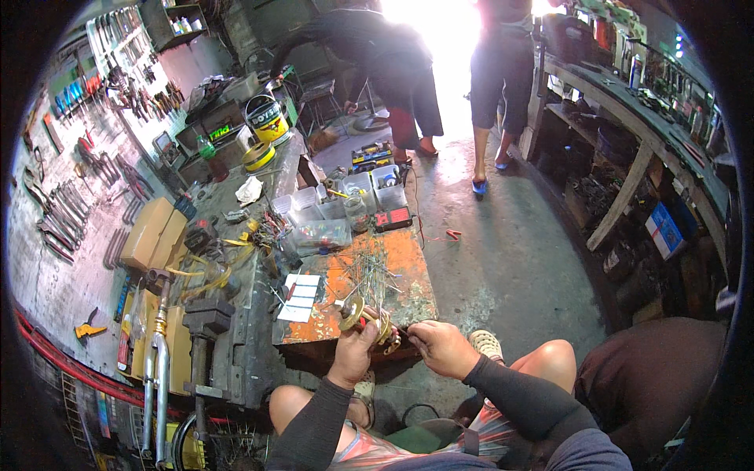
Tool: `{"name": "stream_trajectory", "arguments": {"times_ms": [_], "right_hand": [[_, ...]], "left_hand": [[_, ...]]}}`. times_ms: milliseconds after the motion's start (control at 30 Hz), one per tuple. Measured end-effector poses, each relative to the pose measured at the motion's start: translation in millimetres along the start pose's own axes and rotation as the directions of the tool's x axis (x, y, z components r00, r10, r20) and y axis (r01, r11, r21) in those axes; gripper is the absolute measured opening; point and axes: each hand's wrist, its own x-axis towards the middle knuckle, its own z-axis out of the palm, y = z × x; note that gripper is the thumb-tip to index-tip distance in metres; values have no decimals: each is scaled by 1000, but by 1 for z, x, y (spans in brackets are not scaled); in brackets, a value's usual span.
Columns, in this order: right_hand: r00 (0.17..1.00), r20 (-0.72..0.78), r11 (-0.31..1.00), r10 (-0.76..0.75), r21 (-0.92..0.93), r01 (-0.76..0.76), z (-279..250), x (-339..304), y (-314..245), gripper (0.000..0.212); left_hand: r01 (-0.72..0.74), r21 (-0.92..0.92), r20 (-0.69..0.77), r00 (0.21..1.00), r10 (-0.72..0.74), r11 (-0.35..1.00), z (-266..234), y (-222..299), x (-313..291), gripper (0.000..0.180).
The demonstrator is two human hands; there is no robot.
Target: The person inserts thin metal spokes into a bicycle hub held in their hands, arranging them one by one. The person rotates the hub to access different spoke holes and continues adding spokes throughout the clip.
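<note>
In my left hand (pixel 352 355) is a gold-coloured part with round flanges, which looks like a wheel hub (pixel 354 311). My fingers wrap round its lower side and hide some of it. Just to the right, my right hand (pixel 444 348) has thumb and fingers pinched together near the hub's edge. Whatever thin piece they pinch is too small to make out. Beyond the hub, a loose heap of thin metal rods like spokes (pixel 372 271) lies on the worn orange tabletop (pixel 414 292). A white sheet with printed boxes (pixel 299 297) lies left of the hub.
Clear plastic bins (pixel 357 188) and a yellow bucket (pixel 267 119) stand farther back. A bench vise (pixel 209 318) and silver fork (pixel 157 353) are at left, beneath wall tools (pixel 59 208). Red-handled pliers (pixel 453 235) lie on the floor. Two people stand near the bright doorway; a workbench (pixel 628 110) runs right.
</note>
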Motion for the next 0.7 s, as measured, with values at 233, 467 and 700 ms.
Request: {"name": "stream_trajectory", "arguments": {"times_ms": [233, 467, 700], "right_hand": [[993, -115, 996, -17, -88, 7, 2, 1, -9, 14], [988, -152, 999, 0, -53, -8, 7, -1, -9, 14], [994, 106, 981, 4, 192, -24, -15, -8, -20, 19]], "left_hand": [[22, -166, -30, 999, -28, 986, 3, -6, 5, 33], [43, -154, -50, 997, -51, 987, 6, 7, 2, 35], [152, -221, 52, 988, -144, 963, 13, 22, -1, 32]]}}
